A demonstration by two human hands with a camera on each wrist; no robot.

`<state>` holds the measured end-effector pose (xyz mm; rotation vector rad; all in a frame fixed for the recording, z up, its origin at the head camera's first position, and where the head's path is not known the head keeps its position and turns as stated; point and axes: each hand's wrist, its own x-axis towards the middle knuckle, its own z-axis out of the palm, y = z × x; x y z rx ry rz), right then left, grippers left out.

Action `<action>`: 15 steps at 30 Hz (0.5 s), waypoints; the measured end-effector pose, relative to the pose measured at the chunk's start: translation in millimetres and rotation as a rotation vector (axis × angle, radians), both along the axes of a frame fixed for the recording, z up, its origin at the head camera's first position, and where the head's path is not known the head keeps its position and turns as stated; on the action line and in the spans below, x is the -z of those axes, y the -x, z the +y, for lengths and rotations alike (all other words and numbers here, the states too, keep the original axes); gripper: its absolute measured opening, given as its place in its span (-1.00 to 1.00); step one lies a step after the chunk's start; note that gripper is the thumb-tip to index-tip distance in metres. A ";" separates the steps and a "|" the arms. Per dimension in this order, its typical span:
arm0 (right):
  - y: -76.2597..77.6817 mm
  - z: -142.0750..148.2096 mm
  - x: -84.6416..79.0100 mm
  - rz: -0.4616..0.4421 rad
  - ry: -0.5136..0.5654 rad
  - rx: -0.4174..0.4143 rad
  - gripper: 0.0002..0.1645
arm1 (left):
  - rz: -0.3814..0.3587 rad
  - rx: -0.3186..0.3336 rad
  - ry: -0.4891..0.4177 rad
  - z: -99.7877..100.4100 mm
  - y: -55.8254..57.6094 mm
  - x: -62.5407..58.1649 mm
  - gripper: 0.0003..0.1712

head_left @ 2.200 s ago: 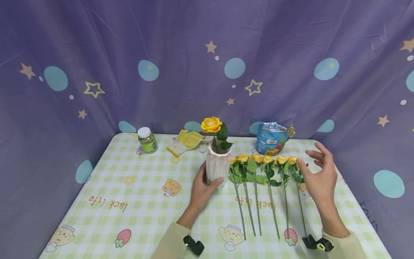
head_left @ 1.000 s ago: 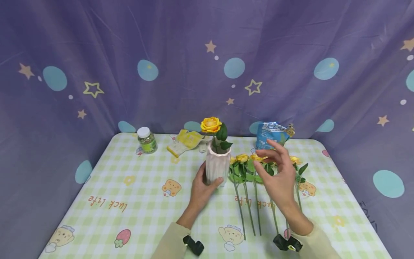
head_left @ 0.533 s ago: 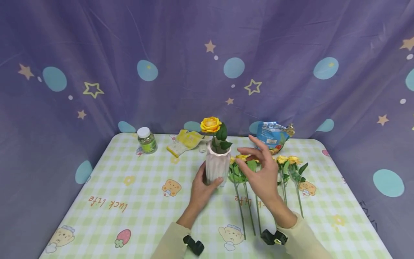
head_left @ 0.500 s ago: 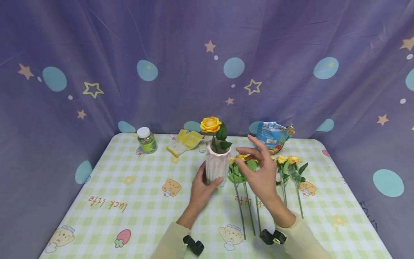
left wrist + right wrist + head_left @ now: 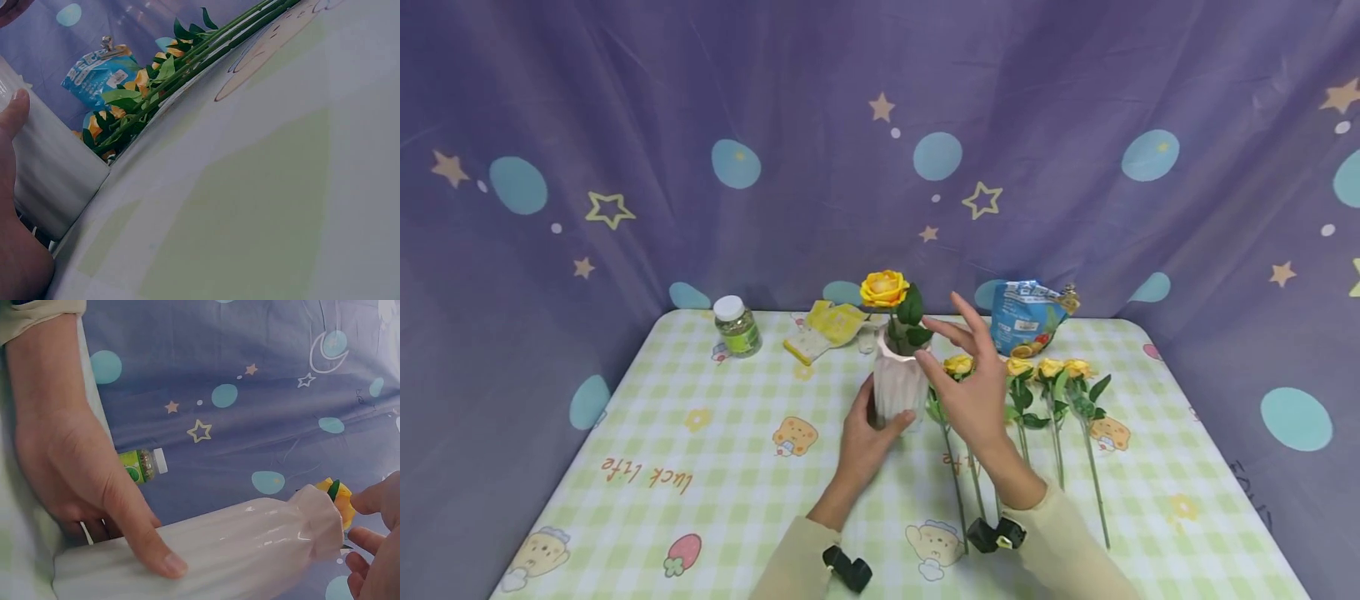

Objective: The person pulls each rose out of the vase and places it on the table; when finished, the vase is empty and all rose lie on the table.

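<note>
My left hand (image 5: 867,437) grips a pale, fluted vase (image 5: 901,387) around its lower body, thumb across the front. One yellow rose (image 5: 883,289) with dark green leaves rises from the vase's mouth. Close to the rim on the right is my right hand (image 5: 973,400), its fingers spread and nothing held. In the right wrist view, the fingertips of the right hand (image 5: 381,544) point at the vase's scalloped rim beside the rose. Several long-stemmed yellow roses (image 5: 1050,367) lie in a row right of the vase, some partly hidden behind the right hand and forearm.
A jar with a white lid (image 5: 737,327) stands at the back left. Next to it is a yellow and white packet (image 5: 831,327), lying flat. A clipped blue bag (image 5: 1026,321) stands at the back right. A checked cloth (image 5: 715,533) covers the table, and a purple curtain (image 5: 820,217) hangs behind.
My right hand has moved left from above the rightmost lying rose, across the row, to beside the vase's rim. The left hand keeps its hold, and the vase and its rose stay put.
</note>
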<state>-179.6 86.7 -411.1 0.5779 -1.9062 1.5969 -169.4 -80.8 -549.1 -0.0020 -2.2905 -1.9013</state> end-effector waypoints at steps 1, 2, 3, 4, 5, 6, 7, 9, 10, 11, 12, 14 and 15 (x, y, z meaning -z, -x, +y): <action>1.5 -2.2 -0.3 -0.001 0.006 -0.008 0.00 | 0.005 -0.003 0.002 -0.2 0.0 0.1 0.22; 3.0 -4.2 -0.5 0.000 0.009 -0.012 0.01 | 0.011 -0.007 0.006 -0.2 0.0 0.3 0.23; 4.0 -6.1 -0.9 -0.001 0.009 -0.014 0.02 | 0.019 -0.014 0.022 -0.4 0.0 1.0 0.23; 4.6 -7.8 -1.4 -0.010 0.010 -0.016 0.04 | 0.024 -0.016 0.027 -0.4 0.1 1.3 0.23; 5.1 -9.4 -1.9 -0.021 0.008 -0.019 0.05 | 0.028 -0.017 0.028 -0.4 0.1 1.6 0.24; 5.5 -10.8 -2.4 -0.034 0.007 -0.023 0.06 | 0.030 -0.018 0.029 -0.5 0.3 1.9 0.25; 5.9 -12.2 -2.7 -0.050 -0.001 -0.022 0.07 | 0.028 -0.018 0.025 -0.7 0.3 1.9 0.26; 6.8 -14.4 -4.0 -0.080 -0.013 -0.020 0.09 | 0.025 -0.014 0.017 -1.3 0.2 1.7 0.28; 7.2 -15.2 -4.6 -0.094 -0.016 -0.018 0.09 | 0.017 -0.006 0.001 -1.5 0.0 1.1 0.29; 7.9 -15.8 -5.1 -0.105 -0.019 -0.016 0.10 | 0.014 -0.002 -0.005 -1.9 0.0 1.0 0.30; 8.5 -16.3 -5.7 -0.117 -0.023 -0.013 0.10 | 0.012 0.003 -0.011 -2.3 -0.1 0.9 0.30; 9.8 -16.9 -7.2 -0.139 -0.032 -0.013 0.12 | 0.006 0.010 -0.019 -3.0 -0.3 0.8 0.29; 10.4 -17.0 -7.6 -0.150 -0.039 -0.015 0.12 | 0.007 0.011 -0.022 -3.4 -0.3 1.1 0.29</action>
